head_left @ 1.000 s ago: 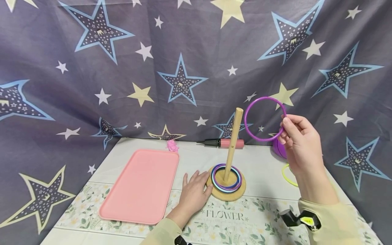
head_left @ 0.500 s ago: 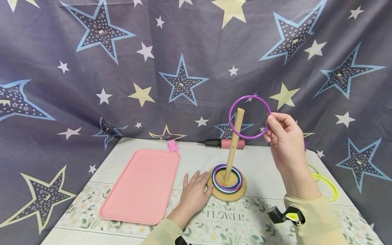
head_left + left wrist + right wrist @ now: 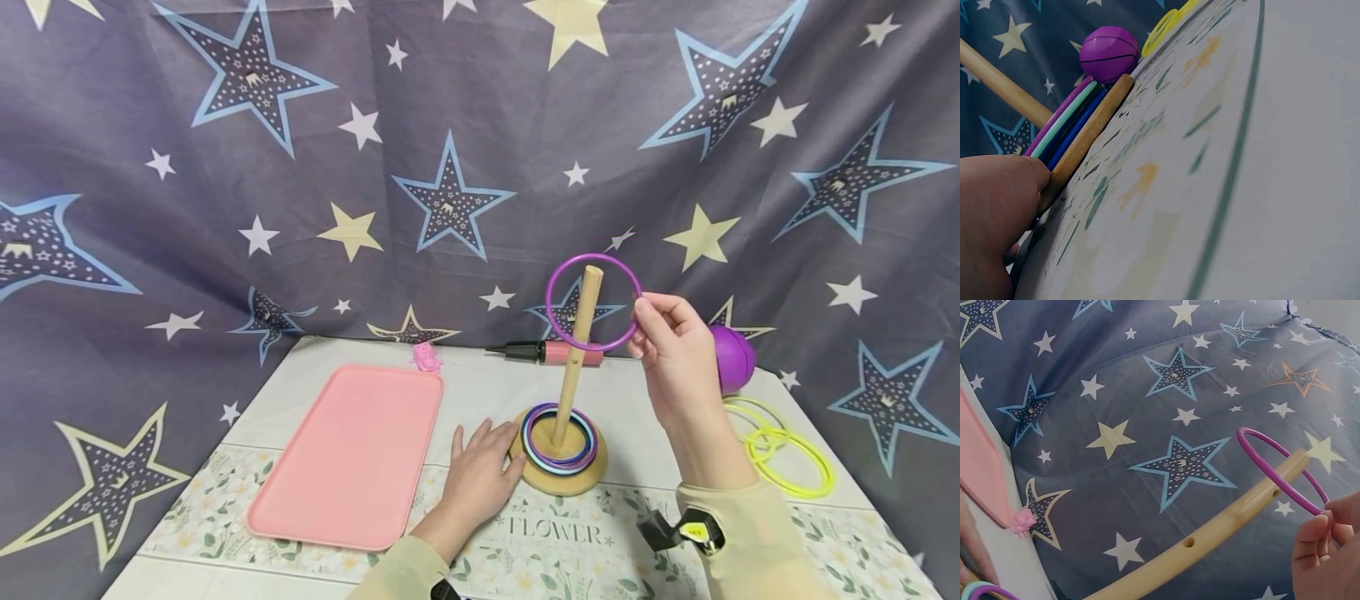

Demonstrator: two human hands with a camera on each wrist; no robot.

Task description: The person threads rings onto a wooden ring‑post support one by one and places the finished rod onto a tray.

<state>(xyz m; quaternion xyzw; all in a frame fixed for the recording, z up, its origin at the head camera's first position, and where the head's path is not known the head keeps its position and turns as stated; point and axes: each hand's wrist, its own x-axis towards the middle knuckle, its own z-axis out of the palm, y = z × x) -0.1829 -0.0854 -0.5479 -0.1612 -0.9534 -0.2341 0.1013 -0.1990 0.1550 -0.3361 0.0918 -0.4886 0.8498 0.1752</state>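
Observation:
My right hand (image 3: 678,362) pinches a purple ring (image 3: 551,292) by its right side, thumb against fingers. The ring is tilted up at the top of a wooden post (image 3: 577,367), whose tip shows inside it in the head and right wrist views. Purple, turquoise and dark blue rings (image 3: 538,461) lie stacked around the post's foot, on its round wooden base (image 3: 561,483). With fingers extended, my left hand (image 3: 480,479) rests on the table and touches the base's left edge; in the left wrist view, part of this hand (image 3: 997,219) hides that edge.
To the left lies a pink tray (image 3: 348,458), with a small pink toy (image 3: 427,357) behind it. A hand pump (image 3: 525,351) lies behind the post. Past my right arm are a purple ball (image 3: 735,358) and several yellow rings (image 3: 821,471). A star-patterned curtain (image 3: 300,125) hangs behind the table.
My right hand has carried the purple ring left, from beside the post to its top, then slightly lower. The ball and yellow rings have come into fuller view. My left hand stays put.

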